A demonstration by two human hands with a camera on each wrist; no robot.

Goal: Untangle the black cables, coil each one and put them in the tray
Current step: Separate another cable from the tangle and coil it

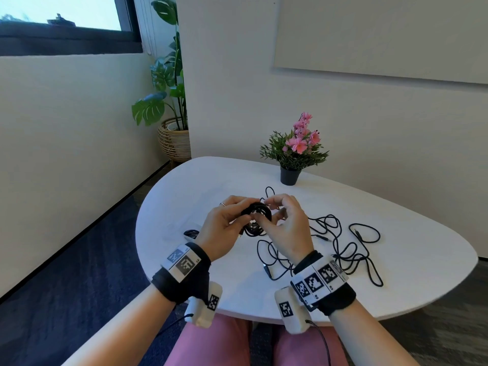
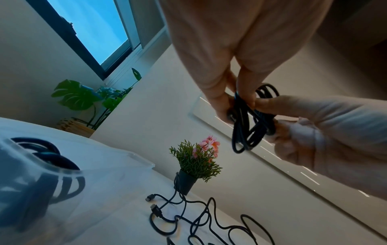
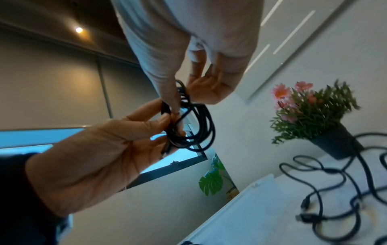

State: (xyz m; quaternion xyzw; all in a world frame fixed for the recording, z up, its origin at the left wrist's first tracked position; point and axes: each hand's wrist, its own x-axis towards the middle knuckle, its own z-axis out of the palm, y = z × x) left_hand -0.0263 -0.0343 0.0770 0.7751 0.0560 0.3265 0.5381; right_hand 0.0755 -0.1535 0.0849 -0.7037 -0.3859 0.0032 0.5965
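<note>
A: Nearest first. Holding what?

B: Both on one small black coil (image 2: 244,127), lifted clear of the bench (image 1: 211,180). Left hand (image 1: 224,227) curled round one side, thumb over the bunched turns. Right hand (image 1: 289,231) pinching the opposite side between thumb and fingertips.

A: Heavy? Stiff?

B: Probably neither. Looks thin, light and limp, with a little spring in the turns. Likely to fan open if the pinch slackens, so best gripped across all the turns at once, never by a single strand. Not fragile in the cord; kinder to leave the plugs alone and not tug on them.

A: Slippery?

B: Looks matte rather than glossy, so probably grippy enough for bare fingers. Free end not clearly visible among the turns.

A: Further out?

B: Loose cables (image 2: 156,213) sprawled over the bench beyond and to the right of the hands, crossing each other in open loops, plugs lying free. Worth taking each near a plug and drawing it out slowly; likely to snag where the loops cross.

A: And the destination?

B: Clear tray (image 2: 134,155) on the bench at the left, close under the left wrist, with coiled cables (image 2: 52,159) already inside. Soft enough to set the coil down flat beside those.

A: Anything behind?

B: Only a flowering plant pot (image 1: 290,176) at the far edge, with a strand or two running up close to its base. Best kept clear of when pulling.
</note>
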